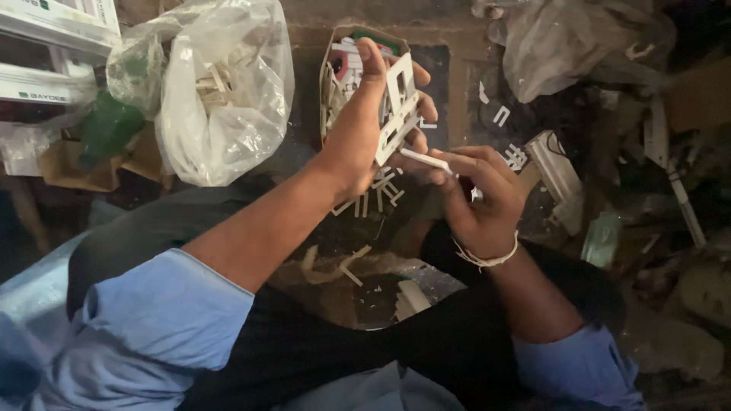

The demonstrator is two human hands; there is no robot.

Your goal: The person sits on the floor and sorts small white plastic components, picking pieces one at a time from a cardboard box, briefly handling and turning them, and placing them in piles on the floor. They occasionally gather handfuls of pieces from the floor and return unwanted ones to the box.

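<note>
My left hand (365, 125) holds a white plastic frame plate (400, 106) with rectangular openings, thumb up along its back. My right hand (480, 194) pinches a thin white plastic strip (426, 160) whose far end touches the plate's lower edge. A white string band sits on my right wrist. Both hands hover over a cardboard box (339, 57) of white plastic parts and loose white strips (381, 190) on the dark floor.
A clear plastic bag (221, 99) of white pieces lies at the upper left beside stacked white boxes (53, 46). Another plastic bag (571, 46) is at the upper right. White scraps (335, 266) lie between my knees; clutter fills the right side.
</note>
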